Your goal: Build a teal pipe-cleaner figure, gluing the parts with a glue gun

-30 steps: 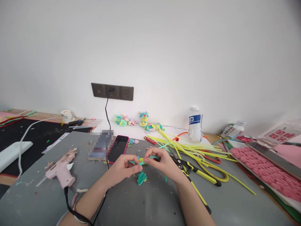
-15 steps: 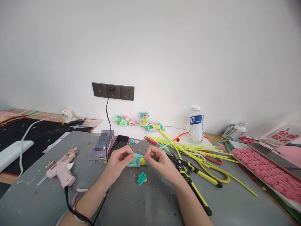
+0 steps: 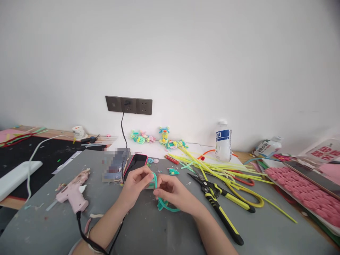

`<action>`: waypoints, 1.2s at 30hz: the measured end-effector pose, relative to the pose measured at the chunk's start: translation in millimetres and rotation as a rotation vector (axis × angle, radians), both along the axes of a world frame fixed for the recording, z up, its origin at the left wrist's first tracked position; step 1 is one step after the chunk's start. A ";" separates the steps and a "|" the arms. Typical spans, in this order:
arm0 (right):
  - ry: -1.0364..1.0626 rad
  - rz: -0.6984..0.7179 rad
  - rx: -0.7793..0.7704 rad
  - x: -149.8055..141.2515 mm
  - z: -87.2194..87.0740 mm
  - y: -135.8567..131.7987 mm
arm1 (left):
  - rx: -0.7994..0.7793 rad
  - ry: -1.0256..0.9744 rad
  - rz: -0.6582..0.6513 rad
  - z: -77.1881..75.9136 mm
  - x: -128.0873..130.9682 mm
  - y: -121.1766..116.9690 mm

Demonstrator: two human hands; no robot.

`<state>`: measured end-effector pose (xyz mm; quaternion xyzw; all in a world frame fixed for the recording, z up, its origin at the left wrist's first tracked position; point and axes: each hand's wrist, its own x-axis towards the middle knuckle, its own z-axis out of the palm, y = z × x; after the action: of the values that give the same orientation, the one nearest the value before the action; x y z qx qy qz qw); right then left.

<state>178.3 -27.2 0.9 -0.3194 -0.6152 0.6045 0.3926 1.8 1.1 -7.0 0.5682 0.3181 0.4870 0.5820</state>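
My left hand (image 3: 136, 184) pinches a teal pipe cleaner (image 3: 155, 180) between thumb and fingertips. Close beside it, my right hand (image 3: 173, 192) is closed on the same strip, whose loose length curves out below the fingers. Part of the strip is hidden by the hands. Just under them lies a small teal twisted piece (image 3: 160, 204), partly covered. To the right of my right hand rest black-and-yellow pliers (image 3: 209, 189), jaws toward the back left. A bundle of yellow pipe cleaners (image 3: 212, 164) spreads behind the pliers.
A pink glue gun (image 3: 74, 194) with a black cord lies on the left. Behind my hands are a phone (image 3: 136, 162), a red stick (image 3: 171, 159) and small pipe-cleaner figures (image 3: 164, 135) by the wall. A bottle (image 3: 223, 143) stands at the back right.
The teal and yellow bundle that was between my hands no longer shows there; a teal pipe cleaner now bends between my fingers. A small teal piece now lies behind my right hand.
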 end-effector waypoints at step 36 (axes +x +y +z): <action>-0.127 -0.151 0.034 36.3 7.8 8.4 | -0.070 0.099 -0.026 0.0 -3.3 4.2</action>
<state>214.6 -18.8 8.6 -0.3960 -0.6233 0.5409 0.4026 -1.6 5.3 -7.0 0.5752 0.3559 0.4391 0.5913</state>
